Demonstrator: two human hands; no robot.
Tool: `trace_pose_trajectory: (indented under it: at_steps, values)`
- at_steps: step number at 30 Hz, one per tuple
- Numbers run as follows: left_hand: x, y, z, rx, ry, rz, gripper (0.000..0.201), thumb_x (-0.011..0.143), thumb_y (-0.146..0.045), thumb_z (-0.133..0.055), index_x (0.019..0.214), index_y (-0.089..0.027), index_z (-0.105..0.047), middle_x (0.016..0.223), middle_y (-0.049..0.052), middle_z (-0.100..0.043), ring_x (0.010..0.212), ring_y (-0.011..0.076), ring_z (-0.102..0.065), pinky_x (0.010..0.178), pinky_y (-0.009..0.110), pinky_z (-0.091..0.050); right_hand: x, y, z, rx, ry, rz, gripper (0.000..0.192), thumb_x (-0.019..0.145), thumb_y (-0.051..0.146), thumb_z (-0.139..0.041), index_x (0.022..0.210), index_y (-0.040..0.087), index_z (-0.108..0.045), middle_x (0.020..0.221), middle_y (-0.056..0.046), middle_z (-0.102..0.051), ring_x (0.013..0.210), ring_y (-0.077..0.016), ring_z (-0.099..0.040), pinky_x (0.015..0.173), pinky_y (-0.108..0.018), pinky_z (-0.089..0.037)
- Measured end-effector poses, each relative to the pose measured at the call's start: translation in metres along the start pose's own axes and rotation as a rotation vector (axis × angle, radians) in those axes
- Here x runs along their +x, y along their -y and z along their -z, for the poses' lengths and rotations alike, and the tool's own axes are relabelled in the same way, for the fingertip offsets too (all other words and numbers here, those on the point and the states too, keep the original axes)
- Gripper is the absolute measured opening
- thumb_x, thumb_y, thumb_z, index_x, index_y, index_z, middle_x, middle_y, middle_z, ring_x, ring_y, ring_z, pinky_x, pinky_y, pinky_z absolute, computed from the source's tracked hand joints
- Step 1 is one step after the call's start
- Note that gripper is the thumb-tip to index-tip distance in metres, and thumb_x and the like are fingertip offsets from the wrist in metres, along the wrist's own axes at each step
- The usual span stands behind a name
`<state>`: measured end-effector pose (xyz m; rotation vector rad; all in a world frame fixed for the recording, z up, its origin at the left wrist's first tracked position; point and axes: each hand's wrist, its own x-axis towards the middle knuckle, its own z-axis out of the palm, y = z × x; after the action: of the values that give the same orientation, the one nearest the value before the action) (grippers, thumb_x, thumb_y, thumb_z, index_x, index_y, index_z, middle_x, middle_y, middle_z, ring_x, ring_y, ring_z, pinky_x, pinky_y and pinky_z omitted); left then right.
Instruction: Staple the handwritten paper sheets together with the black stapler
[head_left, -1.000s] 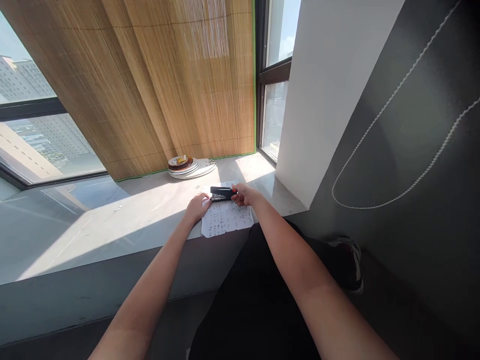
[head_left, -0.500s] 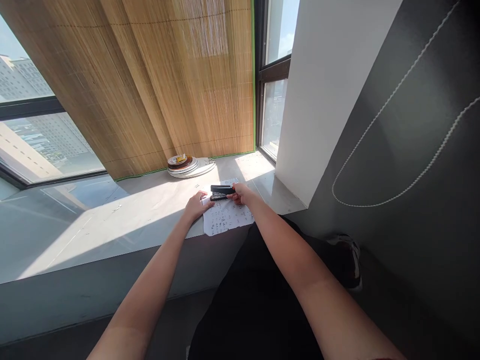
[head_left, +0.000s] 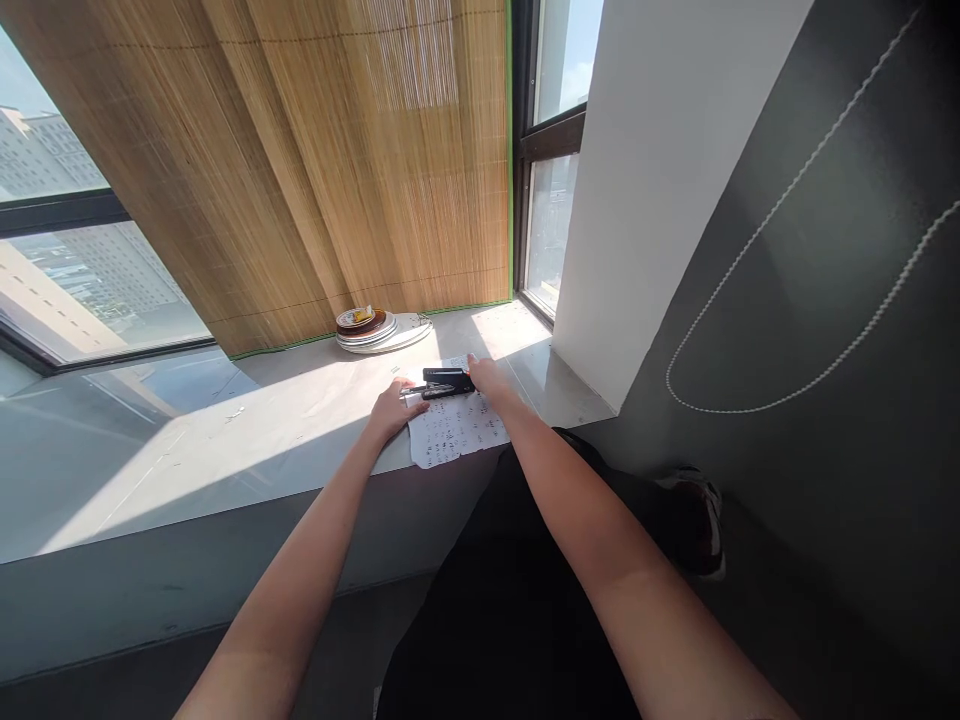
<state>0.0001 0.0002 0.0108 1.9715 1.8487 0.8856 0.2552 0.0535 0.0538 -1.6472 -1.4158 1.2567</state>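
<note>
A black stapler lies on a handwritten sheet of paper, its front pointing left. A thin metal part sticks out of the stapler's front toward my left hand. My right hand is closed around the stapler's rear end, with one finger raised at the back. My left hand rests at the paper's left edge, thumb and forefinger apart around the end of the metal part. Whether they touch it is hard to make out. The sheet lies on a pale window ledge, its torn lower edge near the ledge's front.
A stack of plates stands at the back of the ledge, before a bamboo blind. A white pillar rises at the right. A beaded cord hangs against the dark wall. My shoe is below right.
The thin metal part now protrudes from the stapler's front, which it did not before. My right hand's fingers have shifted at the stapler's rear. The left hand has barely moved.
</note>
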Motion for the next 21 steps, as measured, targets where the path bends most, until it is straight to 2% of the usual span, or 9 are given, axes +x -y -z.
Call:
trace_pose_trajectory:
  at_steps: [3,6,8,10,12,14,16,19,21]
  values:
    - [0.000,-0.002,0.000,-0.004,-0.026,-0.036,0.050,0.086,-0.047,-0.087,0.123,-0.023,-0.065,0.138,0.016,-0.075,0.133,0.0393,-0.070,0.110,0.050,-0.057,0.000,0.001,-0.003,-0.231,-0.147,0.215,0.047,0.115,0.061,-0.048,0.100,0.021,-0.068,0.092,-0.013,-0.066,0.085,-0.0260,-0.064,0.066,-0.033,-0.042]
    - [-0.003,-0.006,0.001,-0.013,-0.124,-0.126,0.041,0.089,-0.037,-0.082,0.121,-0.024,-0.062,0.142,0.015,-0.072,0.141,0.0363,-0.065,0.117,0.052,-0.054,0.000,0.002,-0.013,-0.400,-0.128,0.537,0.038,0.110,0.058,-0.063,0.103,0.022,-0.071,0.117,-0.013,-0.071,0.116,-0.0293,-0.065,0.085,-0.034,-0.048]
    - [-0.007,-0.009,0.003,-0.040,-0.175,-0.177,0.039,0.091,-0.034,-0.078,0.125,-0.024,-0.061,0.146,0.016,-0.070,0.145,0.0347,-0.062,0.120,0.053,-0.053,0.000,0.002,-0.020,-0.495,-0.085,0.667,0.030,0.102,0.051,-0.078,0.112,0.024,-0.072,0.132,-0.011,-0.070,0.130,-0.0302,-0.061,0.094,-0.035,-0.048]
    - [-0.011,-0.012,0.005,-0.084,-0.191,-0.193,0.040,0.094,-0.033,-0.073,0.130,-0.023,-0.059,0.150,0.016,-0.068,0.146,0.0330,-0.061,0.120,0.053,-0.054,-0.001,0.001,-0.027,-0.576,-0.020,0.704,0.027,0.096,0.037,-0.086,0.117,0.025,-0.073,0.132,-0.010,-0.072,0.128,-0.0299,-0.062,0.094,-0.035,-0.048]
    - [-0.012,-0.012,0.007,-0.146,-0.203,-0.170,0.039,0.097,-0.033,-0.065,0.134,-0.023,-0.058,0.153,0.015,-0.066,0.145,0.0309,-0.063,0.118,0.051,-0.057,-0.003,0.003,-0.032,-0.610,0.028,0.666,0.025,0.093,0.022,-0.085,0.115,0.024,-0.074,0.122,-0.009,-0.075,0.116,-0.0288,-0.067,0.087,-0.033,-0.047]
    - [-0.010,-0.009,0.009,-0.220,-0.233,-0.114,0.038,0.099,-0.030,-0.058,0.136,-0.023,-0.058,0.153,0.015,-0.066,0.144,0.0297,-0.064,0.118,0.050,-0.058,-0.006,0.006,-0.035,-0.602,0.003,0.617,0.020,0.093,0.016,-0.082,0.110,0.024,-0.075,0.115,-0.010,-0.077,0.106,-0.0284,-0.070,0.082,-0.033,-0.045]
    - [-0.007,-0.006,0.011,-0.319,-0.274,-0.034,0.039,0.098,-0.025,-0.055,0.137,-0.022,-0.060,0.152,0.016,-0.067,0.144,0.0296,-0.066,0.120,0.050,-0.057,-0.010,0.009,-0.036,-0.578,-0.074,0.638,0.018,0.095,0.013,-0.079,0.110,0.023,-0.076,0.113,-0.010,-0.078,0.105,-0.0285,-0.070,0.085,-0.035,-0.045]
    - [-0.004,-0.004,0.015,-0.552,-0.300,0.108,0.041,0.096,-0.019,-0.060,0.136,-0.018,-0.063,0.153,0.017,-0.067,0.144,0.0303,-0.066,0.125,0.048,-0.053,-0.015,0.014,-0.036,-0.599,-0.197,0.821,0.024,0.099,0.004,-0.070,0.115,0.021,-0.075,0.114,-0.010,-0.079,0.111,-0.0279,-0.067,0.096,-0.038,-0.044]
    - [-0.004,-0.007,0.018,-0.826,-0.261,0.215,0.041,0.094,-0.016,-0.064,0.136,-0.016,-0.065,0.151,0.019,-0.069,0.141,0.0306,-0.069,0.124,0.045,-0.055,-0.018,0.015,-0.036,-0.661,-0.252,1.000,0.029,0.101,-0.001,-0.063,0.116,0.020,-0.076,0.112,-0.010,-0.079,0.110,-0.0272,-0.066,0.099,-0.040,-0.042]
